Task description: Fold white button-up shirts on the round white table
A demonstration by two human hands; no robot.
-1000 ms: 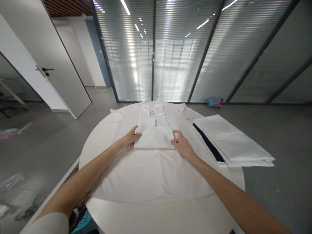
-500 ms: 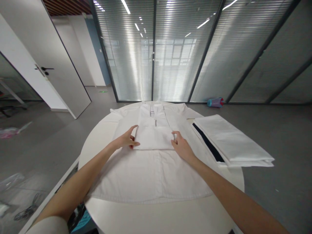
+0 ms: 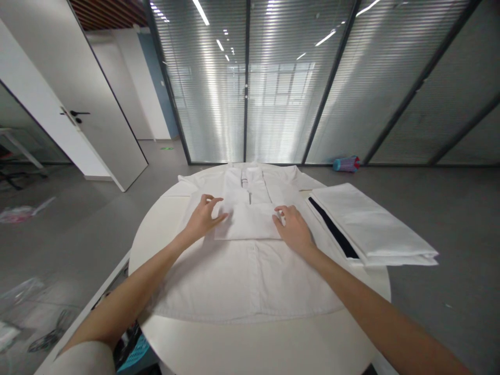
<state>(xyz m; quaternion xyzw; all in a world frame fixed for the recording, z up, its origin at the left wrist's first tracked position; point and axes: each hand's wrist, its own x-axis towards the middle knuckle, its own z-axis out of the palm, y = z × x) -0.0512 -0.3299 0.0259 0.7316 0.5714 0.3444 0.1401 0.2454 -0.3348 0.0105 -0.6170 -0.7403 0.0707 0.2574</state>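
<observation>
A white button-front shirt (image 3: 219, 291) lies spread on the round white table (image 3: 250, 344), its collar at the far side and its hem toward me. Across its middle lies a flat, folded white piece (image 3: 250, 224), like cloth, with straight edges. My left hand (image 3: 203, 216) hovers by that piece's left edge, thumb and fingers apart, holding nothing. At the right edge, my right hand (image 3: 292, 226) has its fingers bent and the thumb apart from them. Whether its fingertips touch the piece I cannot tell.
A folded white bundle (image 3: 375, 224) with a dark strip (image 3: 334, 229) sits at the table's right, overhanging the edge. Beneath the table at left is a blue basket (image 3: 135, 354). A door (image 3: 105, 104) and a glass wall (image 3: 281, 104) stand beyond.
My left hand has let go of the folded piece's left edge and risen slightly. The right hand has shifted a little, with its thumb more apart. The shirt lies as before.
</observation>
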